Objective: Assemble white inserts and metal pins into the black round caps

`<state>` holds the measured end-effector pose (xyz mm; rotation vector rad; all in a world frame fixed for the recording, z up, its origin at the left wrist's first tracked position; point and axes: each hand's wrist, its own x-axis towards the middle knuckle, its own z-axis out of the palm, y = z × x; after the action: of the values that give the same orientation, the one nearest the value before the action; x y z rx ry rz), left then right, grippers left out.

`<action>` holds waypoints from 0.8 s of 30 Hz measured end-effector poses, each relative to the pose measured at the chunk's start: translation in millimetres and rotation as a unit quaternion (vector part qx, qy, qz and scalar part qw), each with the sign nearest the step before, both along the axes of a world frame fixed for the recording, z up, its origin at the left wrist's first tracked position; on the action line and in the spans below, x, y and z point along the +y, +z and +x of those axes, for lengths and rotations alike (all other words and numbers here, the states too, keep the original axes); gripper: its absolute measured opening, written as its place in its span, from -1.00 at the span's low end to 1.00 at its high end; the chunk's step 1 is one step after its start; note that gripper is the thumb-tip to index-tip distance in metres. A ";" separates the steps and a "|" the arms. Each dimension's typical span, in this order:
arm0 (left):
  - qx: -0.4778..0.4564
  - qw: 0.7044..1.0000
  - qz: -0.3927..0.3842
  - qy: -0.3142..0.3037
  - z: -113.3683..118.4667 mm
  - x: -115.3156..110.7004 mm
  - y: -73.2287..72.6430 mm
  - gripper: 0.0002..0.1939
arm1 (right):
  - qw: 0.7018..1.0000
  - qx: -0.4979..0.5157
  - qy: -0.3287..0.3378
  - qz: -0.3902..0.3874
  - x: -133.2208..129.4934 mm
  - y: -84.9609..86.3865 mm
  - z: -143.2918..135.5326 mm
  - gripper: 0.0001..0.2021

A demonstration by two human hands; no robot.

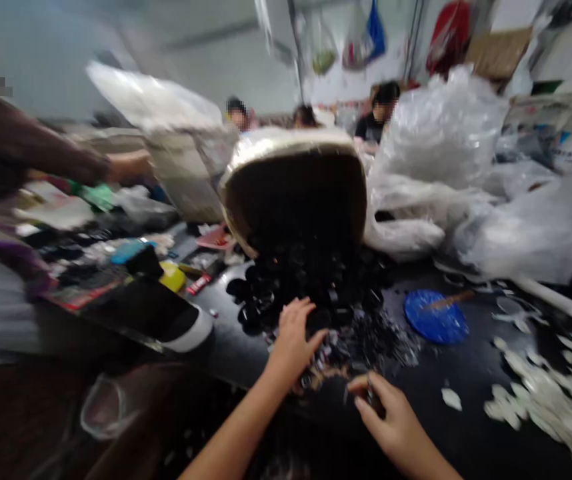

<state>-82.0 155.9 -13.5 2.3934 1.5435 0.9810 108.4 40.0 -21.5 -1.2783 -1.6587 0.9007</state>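
In the head view, blurred throughout, the left hand (293, 337) reached forward over a heap of small black parts (311, 283) on the dark bench (466, 373), its fingers (311, 343) spread and released, the tips touching the near edge of the heap. The right hand (391, 417) sat nearer the person, its fingers curled and pinched on a small dark piece (370, 398); what that piece was could not be told. The black parts spilled out of the mouth of a tipped sack (293, 183), pale outside and dark within, lying on its side behind the heap. Between the hands lay a scatter of smaller dark bits (371, 340). A blue round lid (436, 317) lay flat on the bench to the right of the heap, with a thin stick across its top edge. Pale chips (551, 393) were strewn along the right edge of the bench. Clear plastic bags (486, 180) were piled behind on the right. At the left another person's sleeve (31, 150) stretched toward a white bag (161, 107), and further people sat at the far end
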 end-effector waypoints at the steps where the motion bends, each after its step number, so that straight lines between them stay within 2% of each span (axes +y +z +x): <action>1: -0.027 1.000 -0.005 0.003 0.6 -0.9 -2.0 -0.54 | 1.000 -0.002 0.001 -0.006 0.5 2.2 1.5 -0.85; 5: -0.112 0.993 -0.013 0.029 3.5 -10.0 -6.6 -0.47 | 0.998 0.011 -0.007 -0.062 8.2 19.5 4.5 -0.87; 8: -0.148 0.988 -0.019 0.034 7.9 -28.4 -5.1 -0.46 | 0.996 0.033 -0.027 -0.084 16.2 35.6 4.5 -0.84; 11: -0.178 0.981 -0.075 -0.030 14.9 -56.6 -4.3 -0.44 | 0.993 0.034 -0.031 -0.111 25.5 45.8 4.8 -0.77; 13: -0.221 0.959 -0.157 -0.085 19.8 -76.0 -4.7 -0.44 | 0.993 -0.003 -0.026 -0.114 30.5 47.8 5.0 -0.81; 15: -0.307 0.907 -0.275 -0.087 23.7 -90.6 -5.4 -0.49 | 0.993 -0.049 -0.026 -0.107 32.7 47.7 4.1 -0.91; 18: -0.453 0.774 -0.442 -0.026 25.3 -99.2 -7.3 -0.62 | 0.991 -0.086 -0.014 -0.105 31.7 47.4 0.1 -0.91; 19: -0.477 0.743 -0.469 -0.012 23.8 -99.3 -8.3 -0.64 | 0.990 -0.094 -0.001 -0.108 31.3 47.7 -1.6 -0.90; 20: -0.485 0.732 -0.478 -0.007 21.1 -98.7 -9.6 -0.63 | 0.988 -0.101 0.014 -0.114 31.6 48.1 -3.3 -0.89; 21: -0.478 0.740 -0.472 -0.011 16.9 -97.9 -11.2 -0.62 | 0.986 -0.108 0.026 -0.121 33.0 48.5 -4.8 -0.90; 22: -0.462 0.763 -0.452 -0.016 11.3 -96.8 -13.0 -0.59 | 0.985 -0.112 0.031 -0.129 35.7 48.9 -6.2 -0.90; 24: -0.410 0.829 -0.380 -0.016 -3.1 -93.5 -17.3 -0.54 | 0.984 -0.113 0.017 -0.134 46.0 49.5 -8.8 -0.92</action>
<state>-85.1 62.4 -30.8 1.1918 1.1939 0.9373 99.6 85.9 28.0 -1.5880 -1.7823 1.0592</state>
